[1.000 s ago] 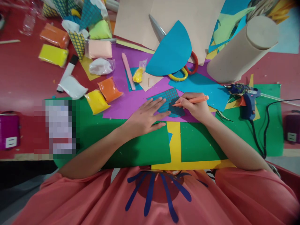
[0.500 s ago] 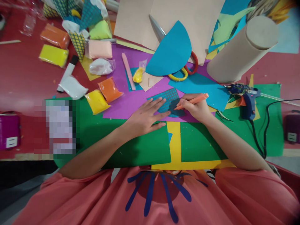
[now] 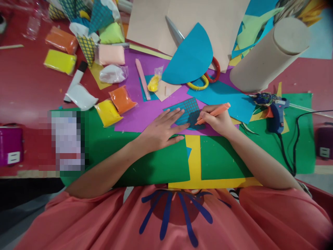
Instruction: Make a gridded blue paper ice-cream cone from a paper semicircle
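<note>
My left hand [image 3: 163,129] lies flat with its fingers spread, over the left part of a blue paper piece [image 3: 191,108] marked with dark lines. Part of that paper carries a crossed grid, the rest parallel lines. An orange marker [image 3: 220,109] is held in my right hand [image 3: 217,121], its tip down at the paper's lower right area. The paper rests on a purple sheet [image 3: 130,119]. Above it, a blue rounded paper [image 3: 191,55] covers the middle of the scissors, whose yellow and red handles [image 3: 198,84] stick out.
A glue gun [image 3: 278,116] with a cord lies at the right, below a large cardboard tube [image 3: 267,55]. Packets of clay [image 3: 108,113], a black-capped marker [image 3: 75,81] and decorated cones [image 3: 85,45] are at the left. A pink stick [image 3: 143,79] lies above the hands.
The tip of the orange marker has moved slightly right and down on the blue paper, and the marker's angle is a little steeper. My left hand has stayed in place.
</note>
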Motion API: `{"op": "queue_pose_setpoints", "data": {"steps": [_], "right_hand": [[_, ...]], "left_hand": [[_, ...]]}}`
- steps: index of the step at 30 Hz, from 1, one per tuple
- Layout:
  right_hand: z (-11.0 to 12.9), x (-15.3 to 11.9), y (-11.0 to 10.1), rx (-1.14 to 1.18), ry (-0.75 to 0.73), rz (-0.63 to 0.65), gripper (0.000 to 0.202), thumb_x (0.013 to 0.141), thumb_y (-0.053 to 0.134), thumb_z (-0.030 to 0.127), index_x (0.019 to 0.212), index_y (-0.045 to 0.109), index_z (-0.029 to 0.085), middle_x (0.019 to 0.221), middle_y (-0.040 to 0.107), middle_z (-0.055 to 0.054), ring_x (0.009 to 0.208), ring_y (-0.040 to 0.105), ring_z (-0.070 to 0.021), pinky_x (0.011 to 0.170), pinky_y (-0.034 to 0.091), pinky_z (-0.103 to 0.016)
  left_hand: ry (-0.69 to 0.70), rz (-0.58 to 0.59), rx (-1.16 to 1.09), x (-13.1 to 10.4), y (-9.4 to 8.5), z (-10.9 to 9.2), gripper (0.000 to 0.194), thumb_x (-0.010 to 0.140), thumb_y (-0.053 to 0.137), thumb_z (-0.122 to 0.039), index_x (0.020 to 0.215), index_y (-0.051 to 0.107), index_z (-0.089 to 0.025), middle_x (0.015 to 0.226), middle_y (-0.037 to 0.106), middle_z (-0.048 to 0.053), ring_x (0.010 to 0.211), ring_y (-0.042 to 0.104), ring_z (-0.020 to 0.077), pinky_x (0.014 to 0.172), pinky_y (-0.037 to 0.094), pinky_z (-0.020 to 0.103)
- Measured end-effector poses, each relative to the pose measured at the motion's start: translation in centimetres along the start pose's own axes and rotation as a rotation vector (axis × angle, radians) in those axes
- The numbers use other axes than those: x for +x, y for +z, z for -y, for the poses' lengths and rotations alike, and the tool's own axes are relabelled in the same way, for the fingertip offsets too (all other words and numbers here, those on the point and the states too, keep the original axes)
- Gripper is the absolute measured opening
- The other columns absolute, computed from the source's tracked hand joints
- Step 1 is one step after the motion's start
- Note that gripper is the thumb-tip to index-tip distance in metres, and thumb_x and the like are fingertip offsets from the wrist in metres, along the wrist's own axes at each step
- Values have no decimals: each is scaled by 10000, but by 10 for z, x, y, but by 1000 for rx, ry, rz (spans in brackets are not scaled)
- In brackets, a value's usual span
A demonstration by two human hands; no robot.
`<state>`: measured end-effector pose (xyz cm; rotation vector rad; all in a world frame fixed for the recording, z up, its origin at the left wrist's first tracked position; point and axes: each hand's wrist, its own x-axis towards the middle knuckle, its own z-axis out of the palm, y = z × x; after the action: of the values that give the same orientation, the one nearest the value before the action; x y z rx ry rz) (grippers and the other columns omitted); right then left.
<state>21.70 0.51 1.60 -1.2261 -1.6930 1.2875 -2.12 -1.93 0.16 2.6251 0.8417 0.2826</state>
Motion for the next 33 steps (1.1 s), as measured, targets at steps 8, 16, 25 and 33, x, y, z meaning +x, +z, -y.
{"op": "queue_pose_setpoints", "data": {"steps": [8, 16, 25, 33], "right_hand": [[1, 0, -1, -41, -27, 21, 265, 784, 541, 240, 535, 609, 178, 531, 673, -21, 474, 576, -111, 454, 409, -224], [1, -1, -1, -57, -15, 55, 275, 774, 536, 242, 511, 602, 192, 516, 663, -19, 471, 565, -113, 462, 419, -233], [-1, -2, -2, -101, -30, 86, 287, 766, 539, 252, 486, 564, 196, 502, 633, -24, 459, 517, -110, 464, 393, -255], [-11, 6, -8, 305, 53, -226, 369, 852, 539, 464, 597, 590, 203, 531, 603, -5, 423, 501, -99, 412, 418, -240]], "left_hand": [[2, -15, 7, 0, 1, 0, 430, 965, 491, -406, 1365, 542, -257, 1547, 349, 150, 1441, 326, 317, 1150, 314, 544], [-21, 2, -5, 1, 0, 0, 427, 957, 506, -415, 1354, 549, -265, 1549, 357, 128, 1445, 320, 303, 1157, 305, 539], [16, -34, 10, -1, 2, 1, 428, 978, 452, -422, 1348, 559, -235, 1536, 360, 172, 1433, 340, 324, 1136, 325, 549], [-119, -30, 124, 1, -3, -8, 456, 973, 460, -420, 1391, 510, -245, 1512, 402, 167, 1393, 395, 338, 1082, 384, 518]]}}
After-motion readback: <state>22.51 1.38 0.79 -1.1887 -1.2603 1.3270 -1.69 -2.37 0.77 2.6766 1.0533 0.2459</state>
